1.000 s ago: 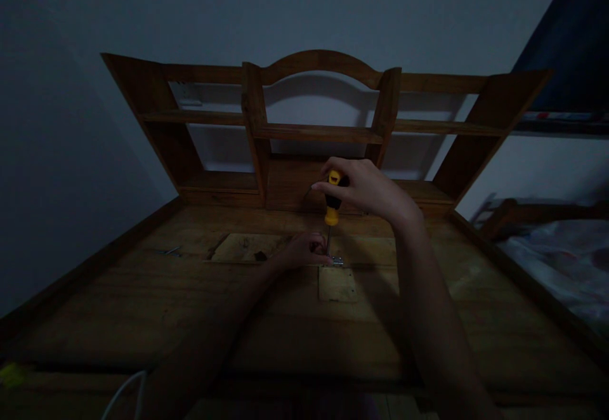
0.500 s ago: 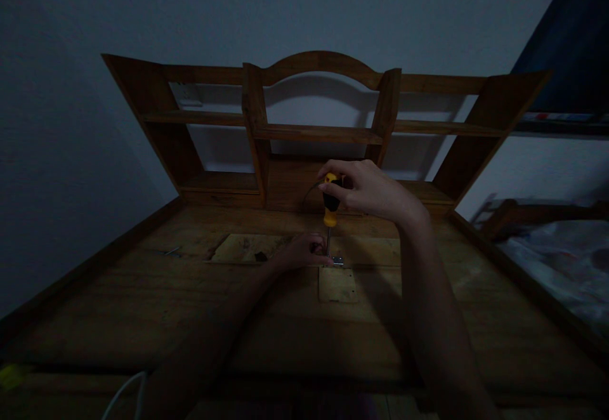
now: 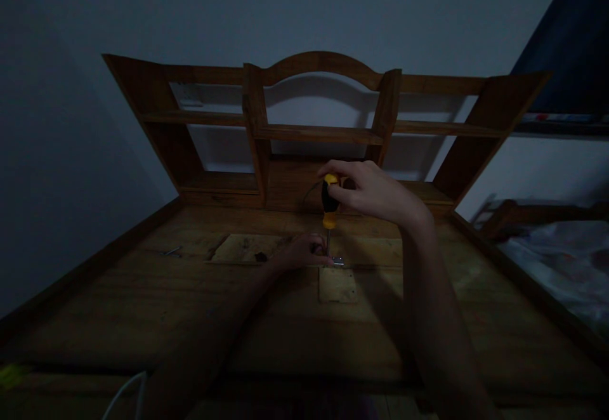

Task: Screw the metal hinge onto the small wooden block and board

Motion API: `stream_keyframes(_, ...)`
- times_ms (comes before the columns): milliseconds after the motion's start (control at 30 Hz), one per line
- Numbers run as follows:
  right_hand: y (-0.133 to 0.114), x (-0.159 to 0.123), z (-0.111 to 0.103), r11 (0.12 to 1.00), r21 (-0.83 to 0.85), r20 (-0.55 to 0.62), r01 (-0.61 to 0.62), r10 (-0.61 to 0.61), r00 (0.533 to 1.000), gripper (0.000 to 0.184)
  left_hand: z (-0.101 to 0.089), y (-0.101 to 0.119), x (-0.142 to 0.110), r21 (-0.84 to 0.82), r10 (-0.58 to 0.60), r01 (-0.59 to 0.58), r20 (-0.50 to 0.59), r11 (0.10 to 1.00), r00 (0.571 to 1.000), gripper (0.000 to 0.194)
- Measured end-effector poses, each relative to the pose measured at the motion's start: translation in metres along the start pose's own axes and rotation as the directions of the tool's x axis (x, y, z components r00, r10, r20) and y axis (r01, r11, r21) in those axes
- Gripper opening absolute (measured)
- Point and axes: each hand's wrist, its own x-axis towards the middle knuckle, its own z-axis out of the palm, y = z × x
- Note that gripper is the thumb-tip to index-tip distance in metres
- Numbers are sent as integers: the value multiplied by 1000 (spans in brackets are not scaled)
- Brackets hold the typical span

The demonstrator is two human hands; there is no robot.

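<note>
From my end, I take the metal plate [image 3: 338, 262] on the counter [image 3: 266, 344] as my landmark, and I judge the work there to be under way, not finished. My right hand [image 3: 373, 191] is above the plate, its fingers closed around the yellow-and-black handle of the screwdriver [image 3: 329, 203], which stands nearly upright with its shaft reaching down just beside the plate's left end. My left hand [image 3: 299, 252] is low on the plate's left, fingers curled in near the foot of the shaft; I cannot tell whether they pinch anything or only steady it. The tip is hidden from me, so I cannot confirm a screw under it or how deep one sits. Directly on my side of the plate is a pale square patch [image 3: 337, 287] with small dark marks along its right part, perhaps holes, and I make out no fastener in them. Well to the left of the plate, slender metal pieces [image 3: 172, 252] lie loose, so those, at least, are unused. Beyond the plate rises the wooden shelf unit [image 3: 316, 132].
</note>
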Motion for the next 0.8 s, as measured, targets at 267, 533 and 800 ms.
stream_keyframes(267, 4, 1, 2, 998, -54, -64, -22, 19, 998, 24, 1, -5, 1, 7, -4, 4, 12, 1000, 1000, 41)
stream_keyframes(533, 7, 2, 6, 988, -117, -79, -105, 96, 992, 46, -1, 1, -1, 16, -15, 15, 11, 1000, 1000, 40)
stream_keyframes(800, -2, -6, -8, 1000, 17, 36, -4, 4, 999, 29, -2, 3, -1, -18, 14, -13, 23, 1000, 1000, 38)
